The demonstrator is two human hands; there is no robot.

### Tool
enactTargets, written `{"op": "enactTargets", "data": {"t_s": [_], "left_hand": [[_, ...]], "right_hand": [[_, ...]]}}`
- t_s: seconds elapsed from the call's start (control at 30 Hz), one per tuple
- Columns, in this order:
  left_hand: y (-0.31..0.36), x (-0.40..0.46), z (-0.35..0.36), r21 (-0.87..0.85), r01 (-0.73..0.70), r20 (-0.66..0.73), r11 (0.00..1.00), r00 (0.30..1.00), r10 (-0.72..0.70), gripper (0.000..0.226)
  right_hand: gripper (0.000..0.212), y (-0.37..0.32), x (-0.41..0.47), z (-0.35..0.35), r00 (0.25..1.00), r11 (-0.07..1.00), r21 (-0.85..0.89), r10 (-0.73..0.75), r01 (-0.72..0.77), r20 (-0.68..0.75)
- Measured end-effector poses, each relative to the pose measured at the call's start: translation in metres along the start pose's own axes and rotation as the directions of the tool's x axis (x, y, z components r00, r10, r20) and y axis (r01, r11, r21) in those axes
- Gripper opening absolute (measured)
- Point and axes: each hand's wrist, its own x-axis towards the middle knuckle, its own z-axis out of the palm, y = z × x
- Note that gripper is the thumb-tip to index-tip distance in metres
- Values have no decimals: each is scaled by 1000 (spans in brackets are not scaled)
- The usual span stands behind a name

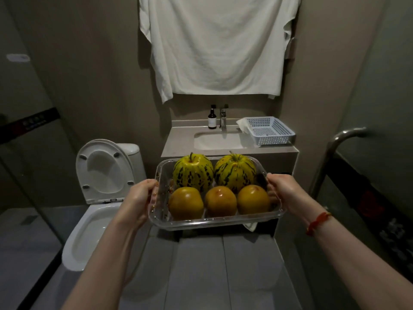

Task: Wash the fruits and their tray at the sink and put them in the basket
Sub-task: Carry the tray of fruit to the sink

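Five fruits ride in a clear plastic tray (214, 222) carried toward the sink (218, 140).
Left hand (140, 198) and right hand (282, 189) grip its short ends, fingers curled under the rims; the thin tray looks flexible and loaded, so supporting both ends seems wise. The basket (271, 130) waits on the counter (178, 148).

Dim, flat light; soft overall; wide-angle bend at edges; small glare on fruit (220, 201).
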Motion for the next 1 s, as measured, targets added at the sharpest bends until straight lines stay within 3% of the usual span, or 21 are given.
{"op": "enactTargets", "data": {"t_s": [0.43, 0.8, 1.0], "left_hand": [[28, 222, 53, -10, -28, -122, 1000, 992, 27, 38], [40, 383, 31, -58, -34, -232, 998, 972, 19, 36], [39, 462, 11, -89, -51, -319, 995, 948, 21, 37]], "right_hand": [[42, -56, 253, 32, 996, 995, -101, 11, -1, 92], [40, -62, 432, 99, 982, 977, -205, 94, -60, 162], [40, -67, 531, 153, 965, 942, -336, 76, 12, 249]]}}
